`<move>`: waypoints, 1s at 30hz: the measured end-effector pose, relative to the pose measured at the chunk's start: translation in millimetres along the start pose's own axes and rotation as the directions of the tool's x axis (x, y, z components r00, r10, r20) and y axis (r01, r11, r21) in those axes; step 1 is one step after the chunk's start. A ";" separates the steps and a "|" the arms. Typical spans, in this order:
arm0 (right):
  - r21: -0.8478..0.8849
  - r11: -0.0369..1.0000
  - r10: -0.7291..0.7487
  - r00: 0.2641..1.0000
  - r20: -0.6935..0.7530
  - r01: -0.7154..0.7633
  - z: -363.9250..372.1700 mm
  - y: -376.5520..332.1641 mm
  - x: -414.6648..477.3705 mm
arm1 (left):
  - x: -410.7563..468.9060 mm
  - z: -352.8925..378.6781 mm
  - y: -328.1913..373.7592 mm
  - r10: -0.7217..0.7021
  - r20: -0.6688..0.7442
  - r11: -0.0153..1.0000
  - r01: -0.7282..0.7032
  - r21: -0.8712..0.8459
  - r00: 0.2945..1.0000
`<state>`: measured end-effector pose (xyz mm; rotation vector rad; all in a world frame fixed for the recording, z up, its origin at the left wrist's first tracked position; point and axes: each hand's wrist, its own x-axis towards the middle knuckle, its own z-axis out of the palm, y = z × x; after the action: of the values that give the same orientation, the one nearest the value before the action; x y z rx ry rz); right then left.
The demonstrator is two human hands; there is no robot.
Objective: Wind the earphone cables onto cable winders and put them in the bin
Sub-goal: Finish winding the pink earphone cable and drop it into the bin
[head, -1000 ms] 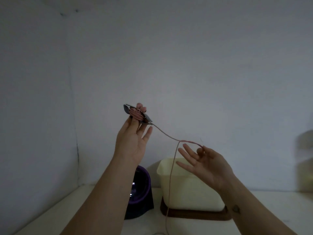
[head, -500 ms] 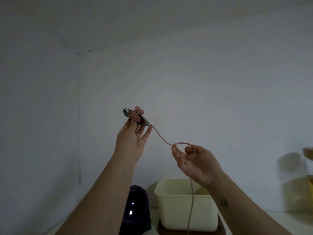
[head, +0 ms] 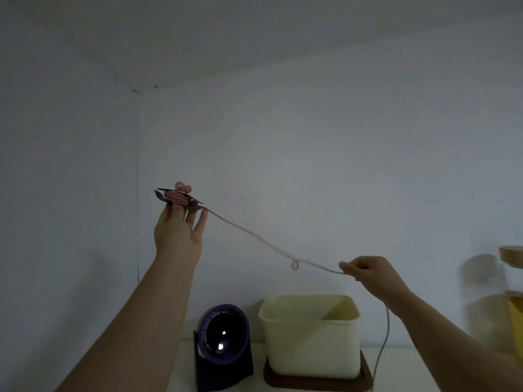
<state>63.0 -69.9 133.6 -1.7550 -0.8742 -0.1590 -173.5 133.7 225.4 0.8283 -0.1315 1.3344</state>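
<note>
My left hand (head: 178,230) is raised and grips a dark flat cable winder (head: 181,200) with pink cable coiled round its middle. The pink earphone cable (head: 254,237) runs down and right from the winder, with a small loop in it, to my right hand (head: 370,271). That hand pinches the cable between curled fingers. The rest of the cable hangs down below my right wrist and out of the bottom of the view. The cream bin (head: 308,335) stands below on the table, apart from both hands.
The bin sits on a dark brown wooden base (head: 365,380). To its left stands a purple round device (head: 223,335) on a dark stand. Jars with a yellow one (head: 513,315) are at the right edge. White walls meet in a corner behind.
My right hand has moved right and away from the winder, drawing the cable out into a longer, straighter line. The view has tilted up. My left hand has kept hold of the winder.
</note>
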 end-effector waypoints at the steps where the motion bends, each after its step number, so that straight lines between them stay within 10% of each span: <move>1: -0.089 0.996 -0.011 1.000 -0.024 0.009 1.5 8.3 2.5 | 2.3 -1.0 0.7 0.014 -0.010 1.000 -0.014 0.005 1.000; 6: -0.577 0.816 -0.124 0.980 -0.158 0.010 12.6 24.7 12.0 | 6.3 3.8 -8.7 0.064 -0.038 0.997 -0.062 0.040 0.997; 13: -0.940 0.327 -0.192 0.981 0.037 0.100 18.8 24.2 50.0 | 2.6 24.7 -32.9 0.002 0.178 0.988 -0.030 0.152 0.984; 16: -0.745 0.647 -0.244 0.970 0.001 0.163 30.0 -9.1 67.4 | 0.9 34.6 -45.6 -0.064 0.296 0.966 -0.015 0.257 0.953; 18: -0.185 0.951 -0.247 0.969 0.019 0.246 41.2 -47.8 65.6 | 0.3 39.6 -53.4 -0.083 0.329 0.952 -0.023 0.305 0.941; 21: 0.615 0.784 -0.153 0.935 0.320 -0.082 56.2 -99.0 48.1 | 1.0 42.5 -65.7 -0.088 0.356 0.929 -0.053 0.366 0.930; 25: 0.702 0.641 -0.267 0.767 0.583 -0.309 65.8 -117.9 42.6 | 5.0 38.1 -72.9 -0.035 0.392 0.866 -0.168 0.470 0.919; 30: 0.382 0.923 -0.198 0.901 0.386 0.039 78.3 -111.2 51.7 | 17.2 29.0 -72.0 -0.005 0.412 0.786 -0.251 0.566 0.911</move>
<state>6.4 35.5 216.4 -1.3984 -1.2380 0.2997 -94.1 130.1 222.6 1.6740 -0.0680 1.3319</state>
